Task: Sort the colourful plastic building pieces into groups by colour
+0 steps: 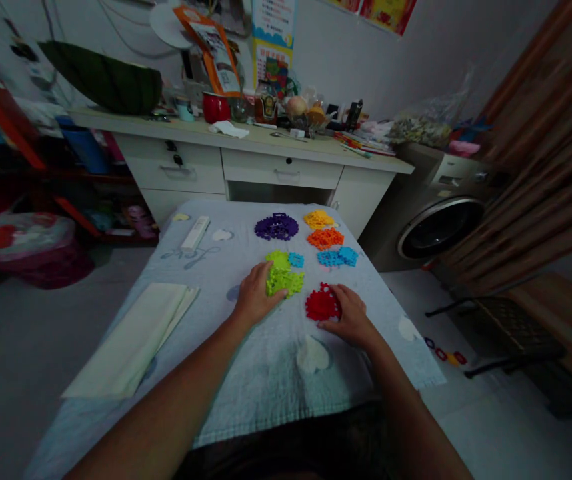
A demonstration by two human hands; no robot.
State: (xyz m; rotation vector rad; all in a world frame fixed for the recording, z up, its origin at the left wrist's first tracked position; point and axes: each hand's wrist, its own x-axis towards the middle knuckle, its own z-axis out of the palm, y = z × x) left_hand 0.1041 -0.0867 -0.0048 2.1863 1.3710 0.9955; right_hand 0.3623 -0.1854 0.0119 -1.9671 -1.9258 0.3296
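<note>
Left hand [257, 292], thumb and fingers parted, curves around the left side of the lime-green pieces [286, 283]. Right hand [350, 315], likewise spread, cups the right side of the red pieces [321, 305]. Both piles lie on the cloth-covered worktop [261, 373].

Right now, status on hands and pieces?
Left hand at green pieces. Right hand curved beside red pieces. Lone blue piece by the green.
</note>
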